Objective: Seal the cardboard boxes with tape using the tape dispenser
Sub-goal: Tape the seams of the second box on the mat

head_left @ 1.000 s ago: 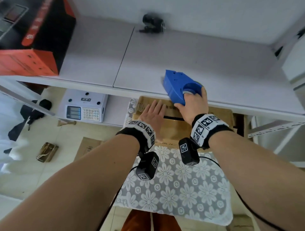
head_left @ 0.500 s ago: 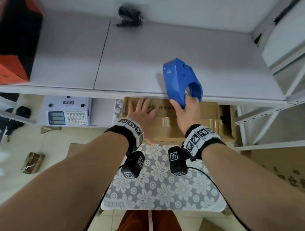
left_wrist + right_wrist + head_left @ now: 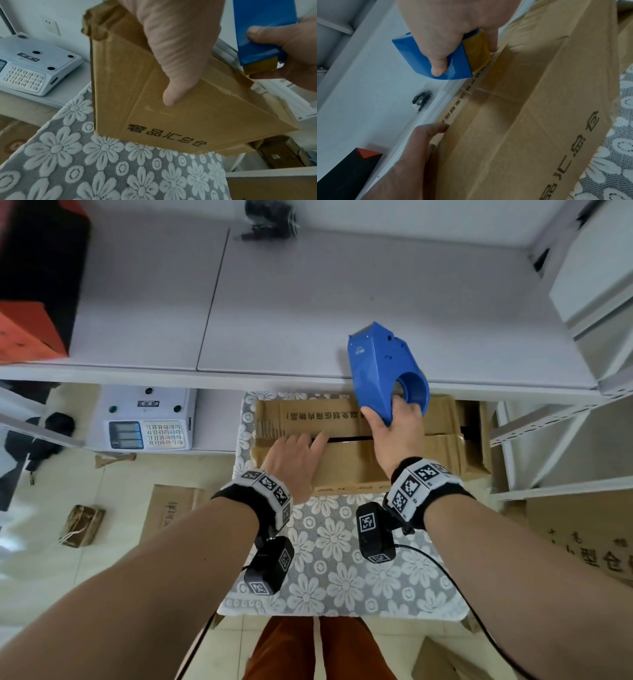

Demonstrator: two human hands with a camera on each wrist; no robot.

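A brown cardboard box (image 3: 346, 463) (image 3: 180, 111) (image 3: 530, 121) with printed characters lies on the flower-patterned cloth, its top flaps meeting at a dark seam. My left hand (image 3: 296, 458) (image 3: 173, 44) (image 3: 412, 152) rests flat on the box's left part, fingers straight beside the seam. My right hand (image 3: 394, 433) (image 3: 452, 33) (image 3: 291, 44) grips the blue tape dispenser (image 3: 382, 371) (image 3: 435, 59) (image 3: 260, 29), held tilted above the box's middle, over the shelf edge. A brown tape roll (image 3: 476, 52) sits inside it.
A white shelf board (image 3: 308, 302) overhangs the box's far side, with a small black object (image 3: 270, 217) and a black-and-orange carton (image 3: 30, 285) on it. A white scale with keypad (image 3: 144, 419) stands to the left. More cardboard (image 3: 582, 535) lies at right, by white shelf rails.
The right hand lifted the dispenser off the shelf and drew it back over the box. The left hand slid nearer along the box top to the seam.
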